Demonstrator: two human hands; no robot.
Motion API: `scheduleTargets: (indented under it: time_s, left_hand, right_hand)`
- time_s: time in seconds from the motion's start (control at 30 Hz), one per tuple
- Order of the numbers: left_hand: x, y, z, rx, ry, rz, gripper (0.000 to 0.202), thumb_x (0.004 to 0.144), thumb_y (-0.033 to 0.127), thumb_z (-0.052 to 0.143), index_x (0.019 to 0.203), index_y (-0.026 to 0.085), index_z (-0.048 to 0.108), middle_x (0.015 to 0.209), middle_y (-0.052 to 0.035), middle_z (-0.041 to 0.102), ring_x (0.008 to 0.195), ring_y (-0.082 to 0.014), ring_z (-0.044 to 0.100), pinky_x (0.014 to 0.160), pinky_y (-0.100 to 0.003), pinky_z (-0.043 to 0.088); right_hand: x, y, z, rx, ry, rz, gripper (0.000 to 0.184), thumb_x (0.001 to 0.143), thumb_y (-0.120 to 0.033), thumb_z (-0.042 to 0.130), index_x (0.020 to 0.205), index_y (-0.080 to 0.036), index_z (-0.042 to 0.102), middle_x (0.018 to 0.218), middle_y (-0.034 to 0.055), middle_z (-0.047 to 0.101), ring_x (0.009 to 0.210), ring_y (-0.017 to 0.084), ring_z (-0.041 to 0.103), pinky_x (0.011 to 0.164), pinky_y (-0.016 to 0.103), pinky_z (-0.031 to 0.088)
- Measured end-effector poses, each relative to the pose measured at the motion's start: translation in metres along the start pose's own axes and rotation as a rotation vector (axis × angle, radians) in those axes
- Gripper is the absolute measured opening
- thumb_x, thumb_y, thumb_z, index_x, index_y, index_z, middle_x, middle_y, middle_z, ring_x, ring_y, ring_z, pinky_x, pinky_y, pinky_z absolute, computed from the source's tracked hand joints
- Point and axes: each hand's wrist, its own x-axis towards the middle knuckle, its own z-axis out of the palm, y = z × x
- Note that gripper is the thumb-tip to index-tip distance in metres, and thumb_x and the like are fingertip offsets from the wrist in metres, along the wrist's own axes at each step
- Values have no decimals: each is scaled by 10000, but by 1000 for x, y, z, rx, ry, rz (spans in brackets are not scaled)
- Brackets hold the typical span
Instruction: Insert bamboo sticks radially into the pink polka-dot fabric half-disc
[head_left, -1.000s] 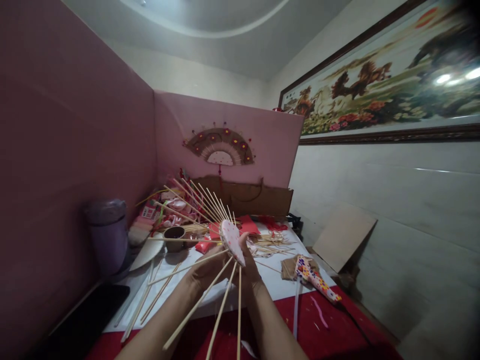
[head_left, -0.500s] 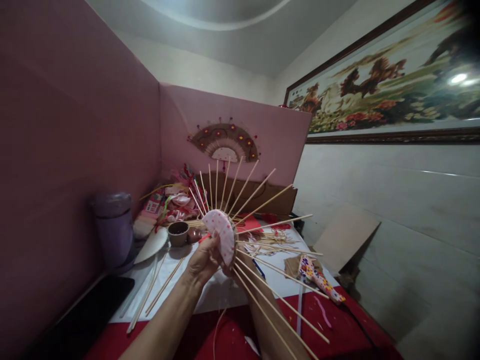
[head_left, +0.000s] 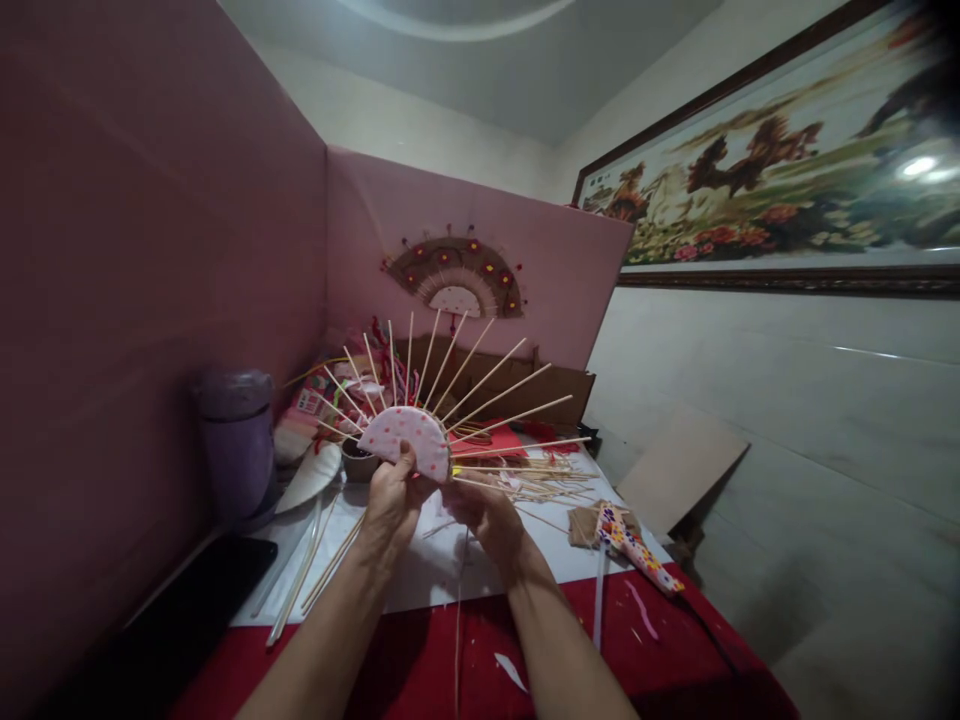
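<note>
1) The left hand [head_left: 394, 495] is clamping the stick fan [head_left: 412, 430] by its lower edge, the thumb pressing on the front face and the other fingers curling underneath
2) The right hand [head_left: 491, 515] is reaching to the fan's lower right corner, just under the lowest sticks; its fingertips are partly hiding, so I cannot tell whether they are gripping
3) The stick fan is hanging in the air over the white cloth [head_left: 420, 580], its pink half-disc with red dots facing the camera and its pale sticks [head_left: 484, 380] spreading upward and out to both sides
4) Behind it, a brown fan [head_left: 487, 268] with red flowers is showing against the pink board [head_left: 562, 265]
5) To the left, a purple tumbler [head_left: 238, 450] is standing near a white shell-shaped piece [head_left: 311, 478], and a brown bowl [head_left: 358, 467] is sitting just behind the left hand
6) To the right, loose sticks [head_left: 559, 485] are lying in a spread, and a flower-patterned tool [head_left: 637, 548] is resting where the white cloth is meeting the red cloth [head_left: 420, 650]
7) A pink strip [head_left: 642, 612] is lying on the red cloth near that tool
</note>
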Motion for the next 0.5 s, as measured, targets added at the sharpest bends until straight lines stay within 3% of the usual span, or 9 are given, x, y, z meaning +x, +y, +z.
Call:
scheduleTargets:
  time_s: [0.13, 0.3, 0.5]
  left_hand:
    - [-4, 2, 1, 16, -18, -1, 230, 622, 92, 706, 794, 114, 555, 673, -34, 656, 595, -165, 637, 623, -330, 535]
    - [-4, -1, 1, 22, -28, -42, 205, 581, 33, 708, 711, 100, 566, 613, -26, 653, 567, -148, 629, 608, -300, 538]
    - [-6, -5, 2, 25, -46, -5, 224, 623, 64, 691, 800, 129, 569, 710, -16, 672, 626, -129, 637, 616, -275, 540]
  right_hand:
    - [0, 1, -4, -73, -101, -43, 157, 709, -269, 632, 695, -113, 644, 493, -35, 456, 425, 42, 337, 402, 171, 209]
    - [2, -2, -8, -12, -170, -38, 134, 695, -245, 647, 682, -112, 630, 406, -98, 276, 375, 32, 182, 377, 177, 151]
    - [-2, -7, -8, 23, -220, -34, 145, 715, -241, 620, 636, -120, 600, 416, -92, 272, 387, 38, 194, 395, 180, 194]
